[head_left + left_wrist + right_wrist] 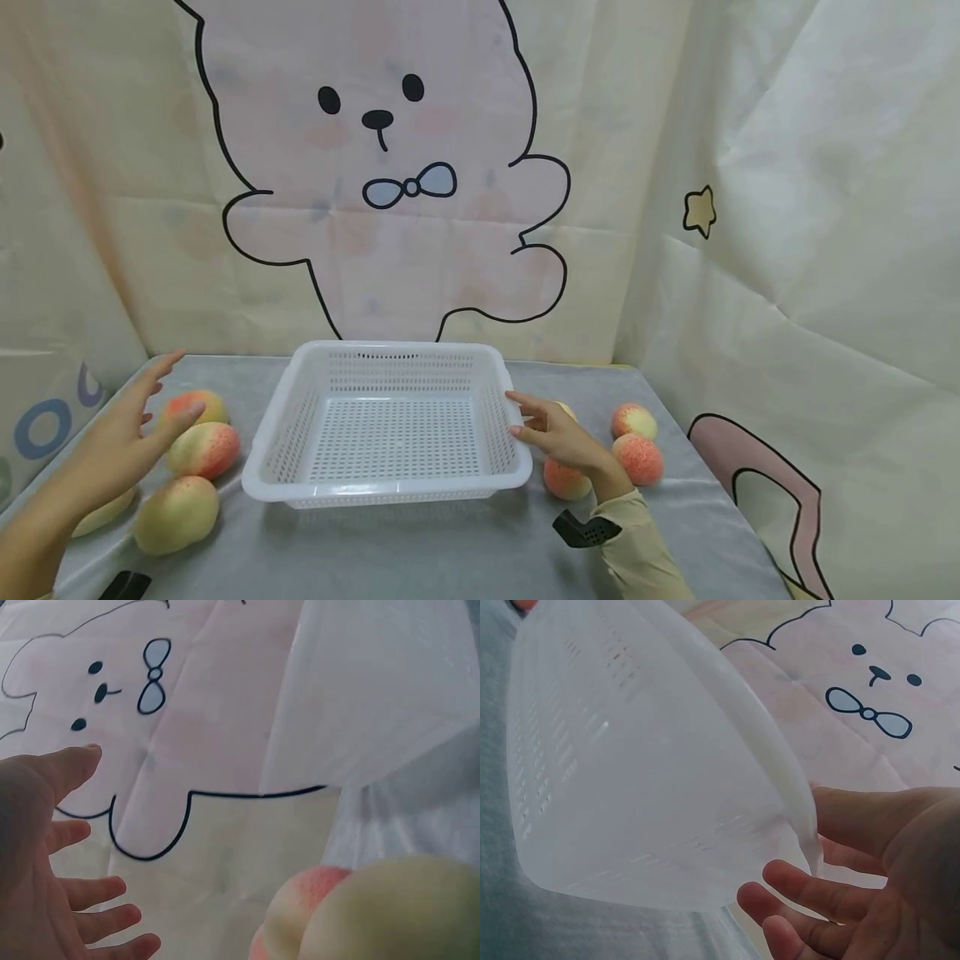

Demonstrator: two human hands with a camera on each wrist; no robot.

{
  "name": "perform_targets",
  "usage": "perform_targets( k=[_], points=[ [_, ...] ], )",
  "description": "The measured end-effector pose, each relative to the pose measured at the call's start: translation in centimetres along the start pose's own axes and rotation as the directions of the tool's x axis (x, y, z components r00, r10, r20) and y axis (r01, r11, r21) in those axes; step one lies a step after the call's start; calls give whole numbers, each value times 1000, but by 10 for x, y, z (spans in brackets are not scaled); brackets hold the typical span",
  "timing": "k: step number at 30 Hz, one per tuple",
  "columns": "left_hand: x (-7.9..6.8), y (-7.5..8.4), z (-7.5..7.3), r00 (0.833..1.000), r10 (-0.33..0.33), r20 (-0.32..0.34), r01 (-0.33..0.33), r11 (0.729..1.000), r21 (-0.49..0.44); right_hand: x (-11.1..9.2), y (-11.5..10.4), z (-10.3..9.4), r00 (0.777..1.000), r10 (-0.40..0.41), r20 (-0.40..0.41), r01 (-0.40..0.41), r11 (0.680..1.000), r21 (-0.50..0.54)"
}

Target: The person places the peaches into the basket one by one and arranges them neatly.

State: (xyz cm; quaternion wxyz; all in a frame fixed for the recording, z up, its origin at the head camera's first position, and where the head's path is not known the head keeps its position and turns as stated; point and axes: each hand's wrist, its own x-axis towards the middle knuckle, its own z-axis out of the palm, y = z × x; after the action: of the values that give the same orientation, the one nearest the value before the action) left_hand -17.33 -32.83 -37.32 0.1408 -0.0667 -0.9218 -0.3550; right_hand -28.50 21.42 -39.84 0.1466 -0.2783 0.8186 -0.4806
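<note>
In the head view, a white basket (397, 487) is sitting mid-table on the grey cloth (390, 554). The left hand (123, 454) is reaching out beside 4 peaches (213, 454), holding nothing. The right hand (558, 433) is gripping the basket's right rim, and 4 other peaches (637, 458) are lying near it, 2 of them partly hidden.

In the left wrist view, that hand's thumb and 4 fingers are spreading apart, with peaches showing at lower right.

In the right wrist view, the thumb is reaching behind the rim while 3 fingers are bending outside the wall.
</note>
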Motion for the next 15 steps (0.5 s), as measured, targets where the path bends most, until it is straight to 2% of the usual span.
perform_targets(
  k=[3, 11, 15],
  points=[
    [-4, -11, -7, 1000, -15, -15, 15, 1000, 12, 0, 0, 0, 1000, 6, 3, -6, 1000, 12],
    [-11, -42, -29, 997, -80, 7, 79, 993, 90, -1, 0, 0, 1000, -3, 4, 3, 1000, 4],
    [-16, -62, -38, 990, -143, 6, 141, 981, 135, -1, 0, 0, 1000, -11, 8, 11, 1000, 0]
  ],
)
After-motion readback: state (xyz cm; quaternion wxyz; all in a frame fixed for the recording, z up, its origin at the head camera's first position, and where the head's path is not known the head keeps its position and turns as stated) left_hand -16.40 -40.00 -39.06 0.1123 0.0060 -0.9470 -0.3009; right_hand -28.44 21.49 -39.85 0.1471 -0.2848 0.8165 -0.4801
